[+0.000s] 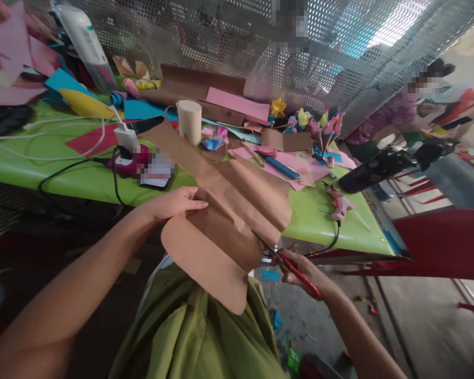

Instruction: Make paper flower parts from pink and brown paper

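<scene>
A long folded sheet of brown paper (229, 210) runs from the green table (79, 173) down over my lap. My left hand (174, 202) grips its left edge, fingers pressed onto the folds. My right hand (304, 273) is closed round red-handled scissors (290, 268). Their blades meet the paper's right edge. The lower end of the paper has a rounded cut outline.
On the table lie a paper cup (189, 121), a phone (156, 171) with a charger and cables, a blue pen (282, 168), a pink glue gun (339, 202), coloured paper sheets and paper flowers (319, 126). A perforated metal screen stands behind. A person sits at the far right.
</scene>
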`<state>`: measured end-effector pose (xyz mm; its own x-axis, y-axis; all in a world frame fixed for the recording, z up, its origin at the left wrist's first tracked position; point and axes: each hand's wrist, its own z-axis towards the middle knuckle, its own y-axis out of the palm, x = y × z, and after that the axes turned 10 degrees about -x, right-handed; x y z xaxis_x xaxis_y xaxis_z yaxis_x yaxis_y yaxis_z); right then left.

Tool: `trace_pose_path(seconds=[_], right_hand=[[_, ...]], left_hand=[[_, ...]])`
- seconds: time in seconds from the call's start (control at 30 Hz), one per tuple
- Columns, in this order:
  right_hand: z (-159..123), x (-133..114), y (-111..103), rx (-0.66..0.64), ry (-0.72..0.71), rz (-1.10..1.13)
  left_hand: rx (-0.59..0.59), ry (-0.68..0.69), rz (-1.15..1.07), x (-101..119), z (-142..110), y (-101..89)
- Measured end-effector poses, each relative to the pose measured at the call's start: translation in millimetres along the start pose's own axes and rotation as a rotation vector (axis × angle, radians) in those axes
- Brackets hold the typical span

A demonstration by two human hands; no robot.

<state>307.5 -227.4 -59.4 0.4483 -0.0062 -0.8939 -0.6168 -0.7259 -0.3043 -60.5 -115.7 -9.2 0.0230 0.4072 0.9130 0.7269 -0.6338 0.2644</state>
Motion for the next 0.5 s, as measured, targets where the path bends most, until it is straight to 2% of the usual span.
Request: trace_pose_path(seconds=[0.17, 0.33, 0.5], right_hand=[[1, -1, 1, -0.059, -0.014, -0.004], [4, 3, 6, -0.028, -0.065, 0.044], [5, 5, 10, 0.026, -0.018, 0.128]], left_hand=[[-0.063, -0.02, 0.027, 1, 4, 4.2], [-0.076, 0.034, 0.001, -2, 8, 4.9], [-0.087, 0.039, -0.005, -3, 8, 4.2]])
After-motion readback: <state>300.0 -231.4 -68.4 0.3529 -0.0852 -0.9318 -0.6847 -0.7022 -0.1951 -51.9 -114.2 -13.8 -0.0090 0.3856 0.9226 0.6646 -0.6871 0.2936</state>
